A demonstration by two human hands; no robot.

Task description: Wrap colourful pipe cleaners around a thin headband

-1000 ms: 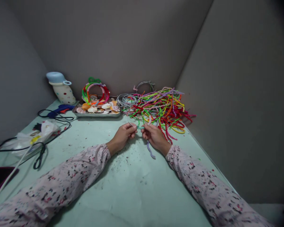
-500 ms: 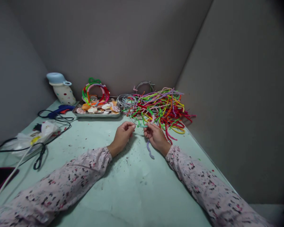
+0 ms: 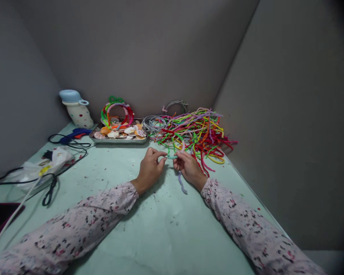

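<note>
My right hand is closed, pinching a thin wire wrapped in fuzzy pipe cleaner. A teal pipe cleaner covers the stretch between my hands, and a pale pink section rises above my right fingers. Below them dangles a loose lavender pipe cleaner end. My left hand is at the other end of the teal stretch, thumb and forefinger closing on it. Fingers partly hide the wire itself.
Behind my hands lies a heap of colourful pipe cleaners beside coiled grey wire. A metal tray holds shells and wrapped rings. Leftward are a bottle, a blue tool, cables and a plastic bag.
My left hand has shifted slightly right, its fingertips moving from the bare wire to the teal pipe cleaner. My right hand has barely moved and keeps its pinch.
</note>
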